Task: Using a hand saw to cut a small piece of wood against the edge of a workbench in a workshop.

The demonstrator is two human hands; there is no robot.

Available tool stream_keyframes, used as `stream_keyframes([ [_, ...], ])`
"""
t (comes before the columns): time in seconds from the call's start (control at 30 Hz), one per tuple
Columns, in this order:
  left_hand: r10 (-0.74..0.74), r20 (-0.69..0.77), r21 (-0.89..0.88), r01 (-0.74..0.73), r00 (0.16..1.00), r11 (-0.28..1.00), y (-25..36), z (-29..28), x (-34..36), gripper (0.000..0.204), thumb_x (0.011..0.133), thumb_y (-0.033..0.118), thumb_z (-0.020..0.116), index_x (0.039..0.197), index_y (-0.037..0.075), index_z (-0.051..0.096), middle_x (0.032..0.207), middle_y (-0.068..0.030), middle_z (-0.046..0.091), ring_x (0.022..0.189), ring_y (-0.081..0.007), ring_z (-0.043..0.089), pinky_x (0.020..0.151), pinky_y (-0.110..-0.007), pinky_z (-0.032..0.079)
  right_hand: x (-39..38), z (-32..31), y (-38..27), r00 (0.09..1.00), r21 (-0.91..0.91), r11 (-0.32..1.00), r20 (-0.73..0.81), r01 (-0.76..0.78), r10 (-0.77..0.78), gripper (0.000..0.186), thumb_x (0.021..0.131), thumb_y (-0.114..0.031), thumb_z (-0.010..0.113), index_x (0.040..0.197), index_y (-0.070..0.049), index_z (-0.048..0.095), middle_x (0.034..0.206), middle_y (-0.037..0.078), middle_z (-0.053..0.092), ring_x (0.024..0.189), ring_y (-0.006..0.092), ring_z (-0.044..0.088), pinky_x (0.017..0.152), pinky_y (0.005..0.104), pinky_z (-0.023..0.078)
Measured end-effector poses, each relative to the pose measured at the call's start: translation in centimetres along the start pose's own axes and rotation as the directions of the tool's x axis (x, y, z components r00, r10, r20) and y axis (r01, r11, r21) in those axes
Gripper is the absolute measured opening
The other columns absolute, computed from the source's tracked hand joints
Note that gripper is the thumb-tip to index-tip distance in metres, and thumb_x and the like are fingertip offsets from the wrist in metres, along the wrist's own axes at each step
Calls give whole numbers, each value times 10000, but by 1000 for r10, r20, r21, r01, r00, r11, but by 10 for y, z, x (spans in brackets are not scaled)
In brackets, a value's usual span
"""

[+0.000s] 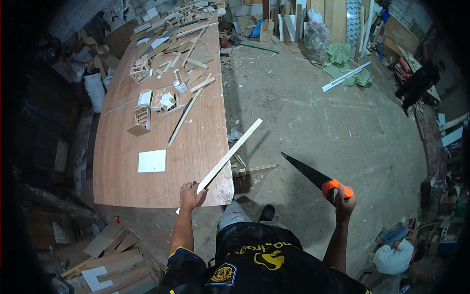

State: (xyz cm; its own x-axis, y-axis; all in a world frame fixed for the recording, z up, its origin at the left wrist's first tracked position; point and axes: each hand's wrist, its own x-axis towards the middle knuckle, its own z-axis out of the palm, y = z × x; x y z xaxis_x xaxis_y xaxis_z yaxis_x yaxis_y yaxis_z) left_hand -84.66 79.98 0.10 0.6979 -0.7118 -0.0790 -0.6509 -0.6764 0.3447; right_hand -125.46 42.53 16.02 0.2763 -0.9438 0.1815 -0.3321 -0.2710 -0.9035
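My left hand is closed around a pale wooden strip at the near edge of the wooden table. The strip slants up and to the right, its far end sticking out past the table's right edge. Out to the right, my right hand grips the orange handle of a hand saw. Its dark blade points up and left, apart from the strip. On the table, left of the strip, lies a white rectangular panel.
Small wooden models, a white glue pot and many offcuts cover the table's far part. Boards are heaped at lower left. White strips lie on green cloth at right. A person in white is low at lower right.
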Motion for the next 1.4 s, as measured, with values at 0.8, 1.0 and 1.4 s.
stream_keyframes([
  [0.8,-104,-34,-74,102,994,992,-142,-23,66,380,787,180,740,1162,233,708,1137,-60,525,1132,-289,437,1025,-461,308,-77,129,-105,887,5,986,-437,-164,149,279,1005,-194,535,771,-44,552,599,-24,470,518,56,416,481,232,320],
  [1.0,-50,-67,8,51,996,999,-139,-23,65,468,775,204,751,1233,183,658,1163,-73,526,1141,-315,430,1044,-462,301,-75,130,-110,884,2,997,-462,-78,70,265,1001,-201,544,791,-41,561,612,-24,480,516,46,423,476,226,327],
  [1.4,226,-16,-194,-225,974,955,-61,1,102,577,745,262,783,1275,126,599,1246,-83,523,1214,-329,419,1050,-486,298,-75,189,-133,930,41,996,-364,76,-56,308,1013,-278,495,800,-56,509,614,-11,484,514,55,416,477,214,312],
])
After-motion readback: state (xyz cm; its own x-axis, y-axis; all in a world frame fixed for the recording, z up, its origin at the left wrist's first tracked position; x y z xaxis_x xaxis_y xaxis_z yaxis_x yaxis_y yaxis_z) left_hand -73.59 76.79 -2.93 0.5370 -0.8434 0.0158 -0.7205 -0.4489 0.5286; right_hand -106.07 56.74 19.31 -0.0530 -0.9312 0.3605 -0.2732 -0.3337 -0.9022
